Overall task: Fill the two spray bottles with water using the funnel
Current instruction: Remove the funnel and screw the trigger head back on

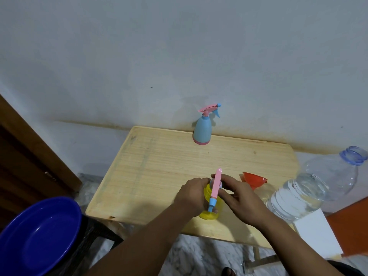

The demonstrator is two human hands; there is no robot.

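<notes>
Both hands are on the yellow spray bottle [210,204] at the near edge of the worktop [159,166]. The left hand [191,198] wraps its body; the right hand [237,198] has its fingers curled about the neck under the pink spray head [216,186], so each grip is closed on the bottle. It looks like a cap being turned, though whether on or off I can't say.

Risks: the bottle sits close to the edge, so a hard twist could tip it off. The right forearm lies near the big clear water bottle [310,188], which is uncapped, about half full and leaning; one nudge and it spills.

The yellow bottle's fill level is hidden. The blue spray bottle [202,129] stands capped by the wall, contents unseen. The orange funnel [253,179] lies just beside the right hand. A blue basin [39,236] sits at the left, apparently empty.
</notes>
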